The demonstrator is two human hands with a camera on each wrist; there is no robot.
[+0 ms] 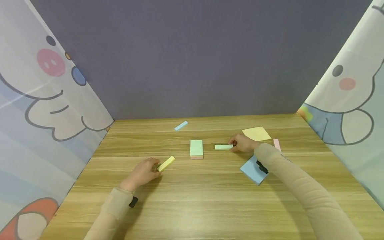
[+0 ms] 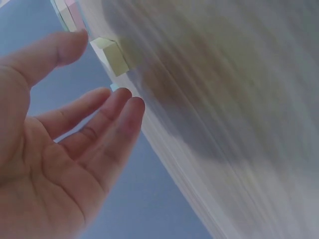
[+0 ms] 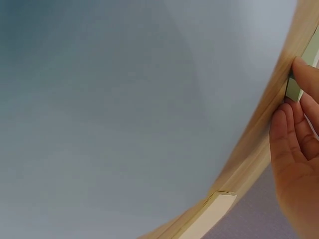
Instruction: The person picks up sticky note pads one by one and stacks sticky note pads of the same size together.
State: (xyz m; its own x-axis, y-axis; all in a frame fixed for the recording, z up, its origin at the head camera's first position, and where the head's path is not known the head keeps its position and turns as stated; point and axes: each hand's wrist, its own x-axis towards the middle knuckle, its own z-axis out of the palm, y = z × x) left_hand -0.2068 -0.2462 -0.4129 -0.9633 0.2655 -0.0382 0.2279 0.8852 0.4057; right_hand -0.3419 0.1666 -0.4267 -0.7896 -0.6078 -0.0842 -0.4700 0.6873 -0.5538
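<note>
A narrow yellow sticky-note pad [image 1: 166, 164] lies on the wooden table, just ahead of my left hand [image 1: 144, 173]. In the left wrist view, that hand's thumb [image 2: 72, 49] and fingers stand apart, with the yellow pad [image 2: 113, 56] beyond their tips. At the other side, my right hand [image 1: 243, 143] pinches the right end of a narrow pale green sticky-note pad [image 1: 222, 147]. The right wrist view shows the end of this green pad [image 3: 294, 90] between thumb and fingers; the rest runs out of frame. Between the hands sits a stack of sticky-note pads [image 1: 196, 149], green on top and pink below.
A narrow blue pad [image 1: 181, 125] lies near the back edge. Right of and behind my right hand is a pale yellow square pad [image 1: 256, 133]. Below the right forearm lie a blue square pad [image 1: 252, 169], partly covered, and a narrow pink pad [image 1: 277, 144].
</note>
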